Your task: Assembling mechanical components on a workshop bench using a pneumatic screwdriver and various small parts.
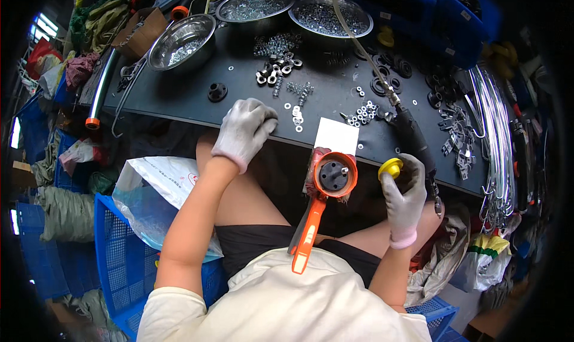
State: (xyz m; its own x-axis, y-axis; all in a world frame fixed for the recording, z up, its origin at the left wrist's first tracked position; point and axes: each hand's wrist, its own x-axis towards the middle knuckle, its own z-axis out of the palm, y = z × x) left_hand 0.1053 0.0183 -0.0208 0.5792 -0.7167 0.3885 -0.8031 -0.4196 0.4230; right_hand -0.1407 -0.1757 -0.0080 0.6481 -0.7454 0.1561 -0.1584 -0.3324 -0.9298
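Note:
My right hand point(406, 201), in a grey work glove, pinches a yellow flanged plastic cap point(391, 167) between thumb and fingers, just off the front edge of the bench. My left hand point(242, 133), gloved too, is curled closed at the bench edge; whatever its fingers may hold is hidden. Between the hands stands an orange round housing point(353, 179) with a black disc point(335, 176) inside and a metal pin sticking up. Its orange handle point(308, 237) points toward my lap. A white square card point(336, 136) lies behind it. Beyond my left hand sits a black flanged part point(217, 91).
A black power driver point(412, 133) hangs on a hose to the right. Springs point(301, 91), nuts point(366, 112) and washers point(298, 116) lie on the dark bench point(173, 103). Metal bowls point(181, 40) line the back; bent metal rods point(496, 150) hang at right.

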